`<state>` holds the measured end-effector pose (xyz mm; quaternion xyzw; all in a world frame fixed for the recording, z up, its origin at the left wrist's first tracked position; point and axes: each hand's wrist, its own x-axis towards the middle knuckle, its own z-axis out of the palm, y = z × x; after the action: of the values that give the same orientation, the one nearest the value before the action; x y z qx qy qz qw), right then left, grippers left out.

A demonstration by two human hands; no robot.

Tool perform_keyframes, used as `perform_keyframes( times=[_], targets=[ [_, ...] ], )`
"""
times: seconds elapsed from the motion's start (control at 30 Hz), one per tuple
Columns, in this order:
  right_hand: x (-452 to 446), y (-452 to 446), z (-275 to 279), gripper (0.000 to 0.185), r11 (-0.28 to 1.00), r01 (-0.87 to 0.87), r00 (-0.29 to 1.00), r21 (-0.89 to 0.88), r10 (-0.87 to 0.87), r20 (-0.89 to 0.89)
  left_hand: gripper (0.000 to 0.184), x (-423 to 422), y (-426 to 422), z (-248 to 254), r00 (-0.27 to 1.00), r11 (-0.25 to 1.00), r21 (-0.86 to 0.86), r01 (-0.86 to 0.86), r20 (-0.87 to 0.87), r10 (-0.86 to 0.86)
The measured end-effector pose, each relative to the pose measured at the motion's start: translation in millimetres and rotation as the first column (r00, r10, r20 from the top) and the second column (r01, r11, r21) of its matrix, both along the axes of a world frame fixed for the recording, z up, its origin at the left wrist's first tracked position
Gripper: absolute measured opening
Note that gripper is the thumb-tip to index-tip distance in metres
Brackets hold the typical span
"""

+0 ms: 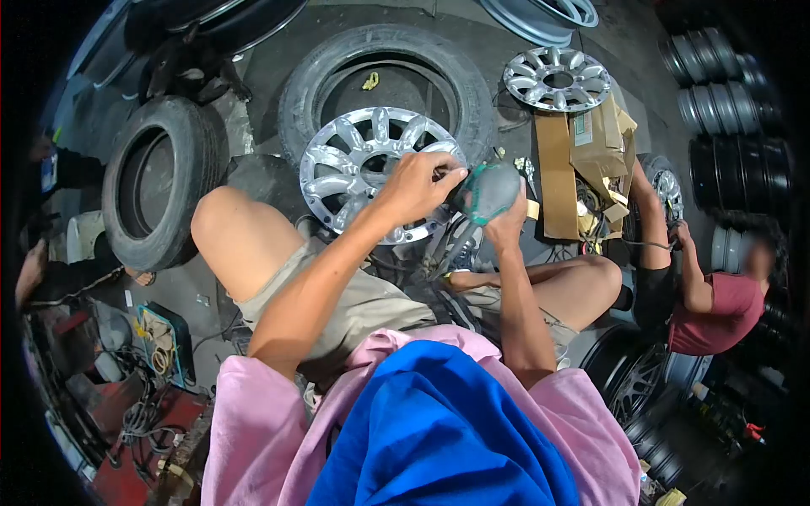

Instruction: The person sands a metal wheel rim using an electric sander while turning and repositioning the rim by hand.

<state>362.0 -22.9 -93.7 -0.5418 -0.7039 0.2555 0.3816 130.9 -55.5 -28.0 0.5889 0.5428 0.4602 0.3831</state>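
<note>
Tyre (198,177) stands upright to the left of the silver wheel (356,156), with some floor (266,80) between them and the person's left knee (226,221) narrowing that room. The wheel overlaps the near edge of a lying tyre (295,101); its face is already bright, though any patch left dull is too small to tell. Over the wheel's right side, the left hand (418,187) is half curled; I cannot tell whether its fingertips pinch anything. Beside the wheel's right edge, the right hand (509,223) grips a grey tool (496,189) with green edging, so the work looks unfinished. Right of the wheel, a cardboard box (557,177) limits sideways room; a second wheel (538,76) lies up and right of the first, a co-worker (717,312) farther right
</note>
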Motion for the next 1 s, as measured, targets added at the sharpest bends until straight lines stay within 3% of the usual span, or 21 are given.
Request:
perform_keyframes(
  times=[0.03,0.1,0.13,0.2,0.23,0.37,0.47,0.6,0.67,0.7,0.93,1.0],
  targets=[
    [-2,0,5,0.058,0.998,-0.058,0.997,0.035,0.057,0.051,0.031,4,6,-4,1.0,1.0,0.001,-0.002,-0.001,0.002],
    [-5,-2,13,0.058,0.98,-0.172,0.979,0.103,0.158,0.129,0.036,11,16,-9,0.971,0.951,-0.273,0.148,0.223,-0.087],
    [-7,-3,18,0.058,0.979,-0.175,0.979,0.106,0.162,0.121,0.036,13,21,-14,0.973,0.952,-0.273,0.142,0.214,-0.084],
    [-13,-6,26,0.059,0.948,-0.24,0.963,0.211,0.205,0.172,0.036,13,27,-25,0.927,0.848,-0.465,0.254,0.368,-0.075],
    [-9,-7,18,0.065,0.944,-0.252,0.959,0.212,0.215,0.185,0.035,9,28,-30,0.877,0.832,-0.447,0.327,0.471,-0.092],
    [-11,-9,21,0.075,0.931,-0.302,0.938,0.206,0.252,0.239,0.032,-5,34,-32,0.828,0.759,-0.49,0.428,0.549,-0.112],
    [-16,-10,23,0.071,0.928,-0.293,0.941,0.229,0.237,0.244,0.028,2,30,-27,0.903,0.9,-0.33,0.285,0.407,-0.136],
    [-15,-9,20,0.067,0.945,-0.269,0.952,0.189,0.23,0.203,0.027,3,30,-18,0.946,0.93,-0.257,0.263,0.257,-0.197],
    [-14,-8,16,0.065,0.952,-0.265,0.951,0.152,0.232,0.203,0.028,5,30,-22,0.977,0.977,0.025,0.211,0.026,-0.212],
    [-14,-9,17,0.065,0.951,-0.266,0.951,0.156,0.233,0.201,0.027,4,28,-14,0.97,0.968,-0.071,0.243,0.033,-0.241],
    [-18,-16,19,0.063,0.96,-0.255,0.954,0.12,0.229,0.194,0.032,3,21,0,0.945,0.951,-0.075,0.3,-0.112,-0.307],
    [-16,-18,16,0.062,0.963,-0.258,0.956,0.072,0.244,0.165,0.031,9,19,-10,0.951,0.957,0.008,0.289,-0.119,-0.286]
  ],
)
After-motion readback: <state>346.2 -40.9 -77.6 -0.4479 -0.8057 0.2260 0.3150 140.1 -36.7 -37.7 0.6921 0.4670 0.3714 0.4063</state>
